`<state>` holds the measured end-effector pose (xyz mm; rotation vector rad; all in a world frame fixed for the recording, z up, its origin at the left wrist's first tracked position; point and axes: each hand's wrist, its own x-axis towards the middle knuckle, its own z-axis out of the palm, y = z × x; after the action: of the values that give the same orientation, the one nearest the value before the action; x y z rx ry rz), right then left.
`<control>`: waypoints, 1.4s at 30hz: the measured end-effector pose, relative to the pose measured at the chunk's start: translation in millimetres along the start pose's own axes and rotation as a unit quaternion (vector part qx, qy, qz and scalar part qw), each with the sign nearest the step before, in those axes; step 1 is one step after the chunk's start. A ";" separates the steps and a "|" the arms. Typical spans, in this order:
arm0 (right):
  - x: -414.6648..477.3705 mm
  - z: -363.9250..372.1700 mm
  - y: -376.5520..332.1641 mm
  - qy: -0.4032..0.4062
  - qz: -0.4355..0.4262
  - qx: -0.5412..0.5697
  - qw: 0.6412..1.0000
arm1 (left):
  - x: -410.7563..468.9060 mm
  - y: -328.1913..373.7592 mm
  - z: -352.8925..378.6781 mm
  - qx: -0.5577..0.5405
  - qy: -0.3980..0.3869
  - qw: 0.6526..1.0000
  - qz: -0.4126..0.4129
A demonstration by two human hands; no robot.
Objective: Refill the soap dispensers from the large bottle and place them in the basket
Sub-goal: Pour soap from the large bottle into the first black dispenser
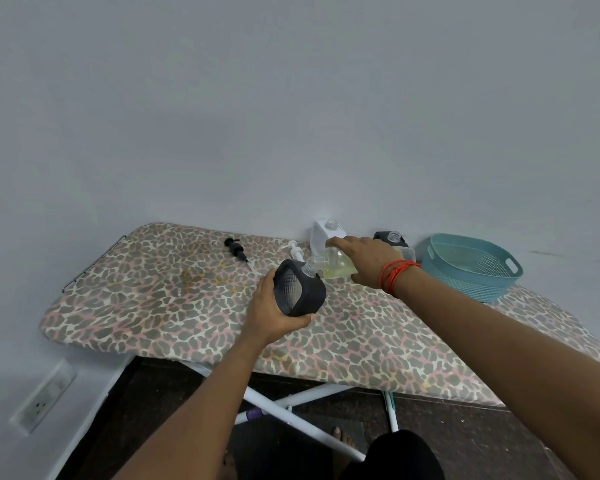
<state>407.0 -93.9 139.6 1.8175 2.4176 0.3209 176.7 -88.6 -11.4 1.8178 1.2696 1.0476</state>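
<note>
My left hand (pixel 274 315) grips a black-framed clear soap dispenser (pixel 298 289), tilted above the board with its open neck up and to the right. My right hand (pixel 364 263) holds the large clear bottle (pixel 336 263) of yellowish soap on its side, its mouth touching the dispenser's neck. A white dispenser (pixel 326 232) and a second black dispenser (pixel 392 239), both without pumps, stand by the wall behind my right hand. The teal basket (pixel 471 265) sits at the right with nothing visible in it.
A leopard-print ironing board (pixel 187 306) carries everything. A black pump (pixel 236 251) and a white pump (pixel 293 249) lie loose on it, left of the dispensers. The wall runs right behind the board. White legs and a dark floor show below.
</note>
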 end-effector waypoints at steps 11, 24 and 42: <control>0.8 -0.7 -0.3 -0.001 0.001 -0.004 1.000 | -0.9 0.8 0.3 0.003 0.002 1.000 0.000; 0.0 -2.5 -0.6 0.000 0.002 -0.010 1.000 | -3.0 5.2 -1.4 0.001 -0.002 1.000 -0.007; 1.7 3.5 0.6 0.011 0.004 -0.015 1.000 | -0.6 0.7 -0.3 0.017 -0.001 1.000 -0.010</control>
<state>407.8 -91.7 136.4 1.8211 2.4062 0.3779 176.6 -89.4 -10.8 1.8267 1.3109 1.0190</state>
